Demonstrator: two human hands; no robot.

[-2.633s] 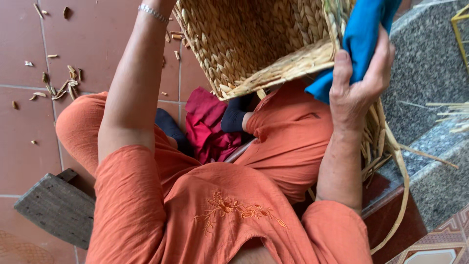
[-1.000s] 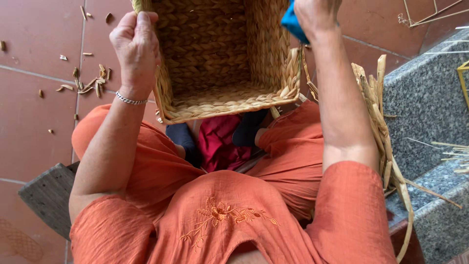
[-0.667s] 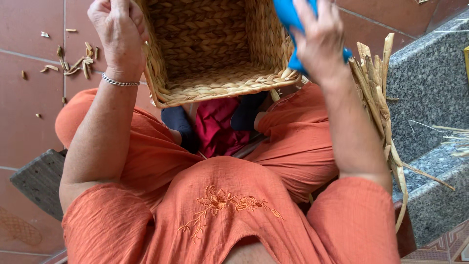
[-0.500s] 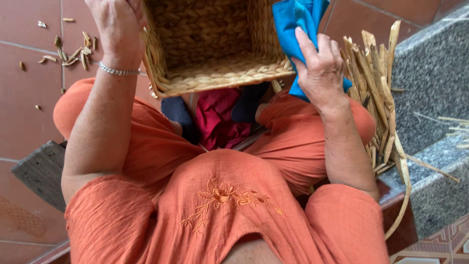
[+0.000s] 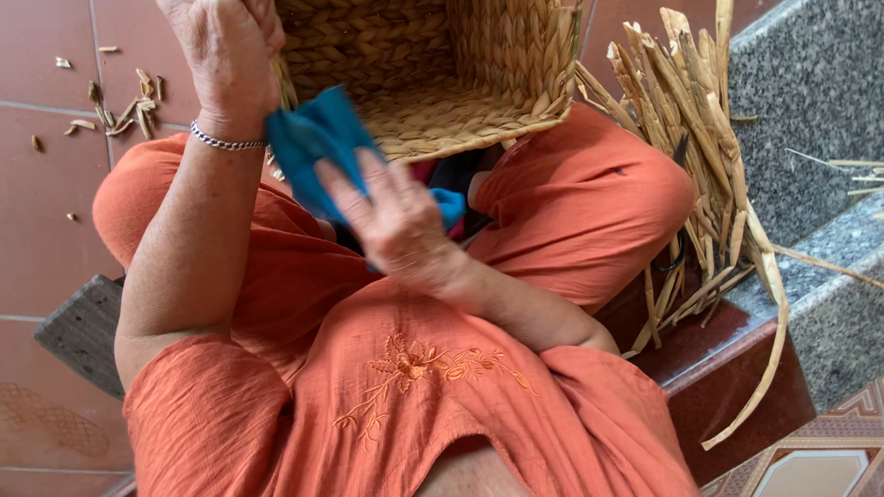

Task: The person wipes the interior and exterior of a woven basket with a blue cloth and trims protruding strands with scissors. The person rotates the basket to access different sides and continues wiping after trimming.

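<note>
Left hand (image 5: 226, 55) gripping the rim of a woven basket (image 5: 442, 83) on the lap, right hand (image 5: 396, 221) holding a blue cloth (image 5: 313, 147) with fingers spread, just below the rim, dry reeds (image 5: 700, 156) to the right, scraps (image 5: 124, 106) on the floor tiles (image 5: 46, 202)

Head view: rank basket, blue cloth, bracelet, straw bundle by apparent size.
1. Basket, though cut off at the top edge.
2. Straw bundle; close to the basket in spread, so this order is unsure.
3. Blue cloth, partly hidden by the right hand.
4. Bracelet.
</note>
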